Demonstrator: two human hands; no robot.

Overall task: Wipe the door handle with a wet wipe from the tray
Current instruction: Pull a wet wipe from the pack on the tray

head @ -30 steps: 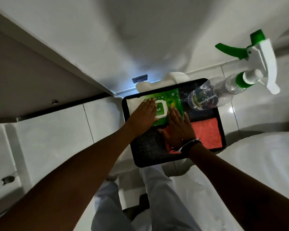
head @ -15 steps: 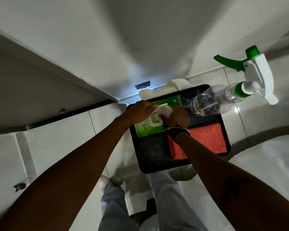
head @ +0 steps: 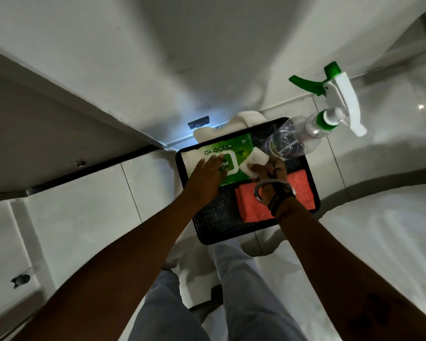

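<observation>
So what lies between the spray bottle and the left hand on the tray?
In the head view, the white wet wipe pinched by the right hand, over the green wipes pack.

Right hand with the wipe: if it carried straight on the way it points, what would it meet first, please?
Probably the spray bottle. The right hand points up-frame with the wipe pinched in it, and the bottle's clear base sits just beyond its knuckles. One view leaves depth unclear, so it might pass beneath.

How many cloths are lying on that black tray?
2: an orange cloth on the tray's right side, partly under the right wrist, and a white cloth at the far left, under the green wipes pack. Others may be hidden.
</observation>
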